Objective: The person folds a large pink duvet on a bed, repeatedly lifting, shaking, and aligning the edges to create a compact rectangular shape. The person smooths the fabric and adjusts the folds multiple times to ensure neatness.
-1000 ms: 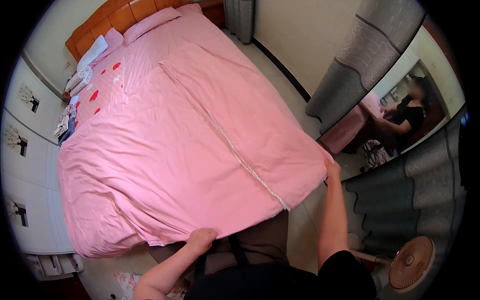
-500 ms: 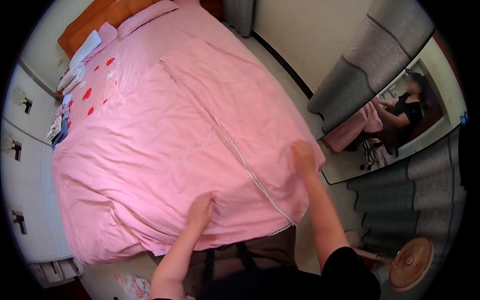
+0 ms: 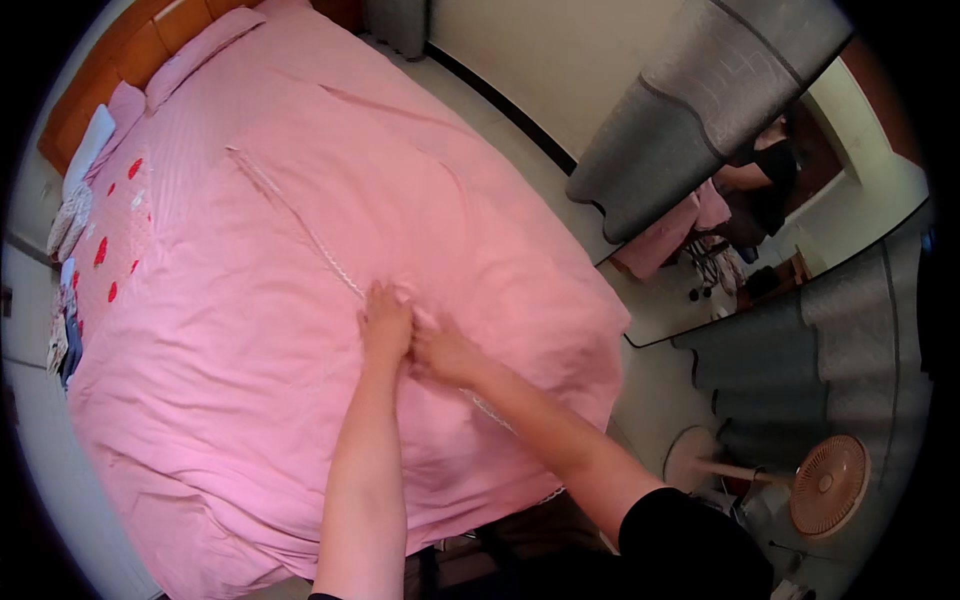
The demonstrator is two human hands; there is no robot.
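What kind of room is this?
Most likely a bedroom. A big bed with a pink duvet fills it, pillows lie by the wooden headboard, and a wall mirror hangs beside grey curtains.

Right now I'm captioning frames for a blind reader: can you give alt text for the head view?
Seen from above, the left hand and right hand press side by side on a pink duvet, along its white lace seam. The duvet covers a bed with a pink pillow; a pedestal fan stands at right.
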